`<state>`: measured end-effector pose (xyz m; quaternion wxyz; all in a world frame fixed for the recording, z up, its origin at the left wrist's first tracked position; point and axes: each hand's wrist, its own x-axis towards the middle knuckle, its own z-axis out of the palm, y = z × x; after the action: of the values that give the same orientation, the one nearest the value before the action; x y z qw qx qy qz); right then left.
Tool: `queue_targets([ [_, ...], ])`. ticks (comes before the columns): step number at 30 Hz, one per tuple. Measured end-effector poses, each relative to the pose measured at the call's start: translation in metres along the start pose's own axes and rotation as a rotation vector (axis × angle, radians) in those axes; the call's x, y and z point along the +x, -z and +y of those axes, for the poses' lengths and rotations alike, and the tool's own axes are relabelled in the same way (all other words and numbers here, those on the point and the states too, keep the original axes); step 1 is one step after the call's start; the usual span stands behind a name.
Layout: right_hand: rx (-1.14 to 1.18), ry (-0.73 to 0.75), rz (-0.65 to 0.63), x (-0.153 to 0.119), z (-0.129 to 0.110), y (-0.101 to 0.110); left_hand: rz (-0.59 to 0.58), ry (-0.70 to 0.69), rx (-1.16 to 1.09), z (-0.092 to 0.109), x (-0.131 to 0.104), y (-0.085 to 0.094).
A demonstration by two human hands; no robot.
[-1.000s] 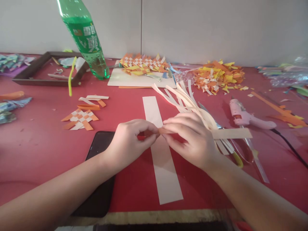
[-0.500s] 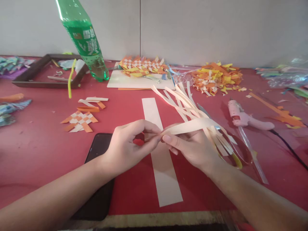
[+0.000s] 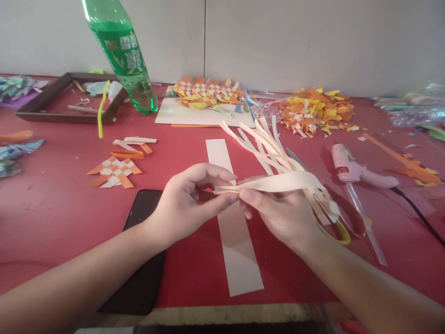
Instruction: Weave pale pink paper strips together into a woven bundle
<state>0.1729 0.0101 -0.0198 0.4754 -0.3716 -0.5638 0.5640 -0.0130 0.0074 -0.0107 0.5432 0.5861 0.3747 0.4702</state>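
Note:
A cream paper strip (image 3: 278, 182) lies folded across my hands, its short doubled end pointing left. My right hand (image 3: 283, 213) pinches it between thumb and fingers, and the rest loops back over that hand. My left hand (image 3: 194, 195) is curled around the folded end, thumb at its lower edge and forefinger just above; its other fingers are partly hidden. Beyond my right hand lies a bundle of narrow cream strips (image 3: 267, 144). Scissors with a yellow handle (image 3: 343, 233) lie partly under them. Below my hands a wide cream paper strip (image 3: 239, 255) rests on the red table (image 3: 194, 287).
A black phone (image 3: 142, 278) lies under my left forearm. Woven orange-and-white paper (image 3: 116, 171) is at left. Behind stand a green bottle (image 3: 128, 65) and a dark frame (image 3: 62, 118). A pink glue gun (image 3: 351, 167) with its cord lies right, near an orange paper pile (image 3: 313, 111).
My left fingertips have parted slightly from their pinch, so the doubled end of the strip now shows between them. My right hand still pinches the strip. The view has shifted slightly.

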Motion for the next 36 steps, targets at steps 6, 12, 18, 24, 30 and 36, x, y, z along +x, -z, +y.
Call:
queue_targets([
  [6,0.011,-0.012,0.024,-0.002,0.002,0.000,0.030,0.107,-0.086,0.002,0.000,0.000],
  [12,0.045,0.025,0.054,-0.002,0.002,-0.002,0.089,0.202,-0.078,0.007,0.001,-0.001],
  [18,0.040,0.035,0.050,-0.002,0.001,-0.002,0.082,0.218,-0.094,0.011,0.000,-0.002],
  [24,0.044,0.004,0.051,-0.001,0.000,-0.003,0.068,0.201,-0.131,0.013,0.001,-0.002],
  [30,0.053,-0.002,0.054,-0.001,0.002,-0.003,0.037,0.165,-0.137,0.011,0.001,-0.002],
  [36,0.005,0.005,-0.011,-0.001,-0.001,-0.002,0.026,0.151,-0.106,0.013,0.002,0.000],
])
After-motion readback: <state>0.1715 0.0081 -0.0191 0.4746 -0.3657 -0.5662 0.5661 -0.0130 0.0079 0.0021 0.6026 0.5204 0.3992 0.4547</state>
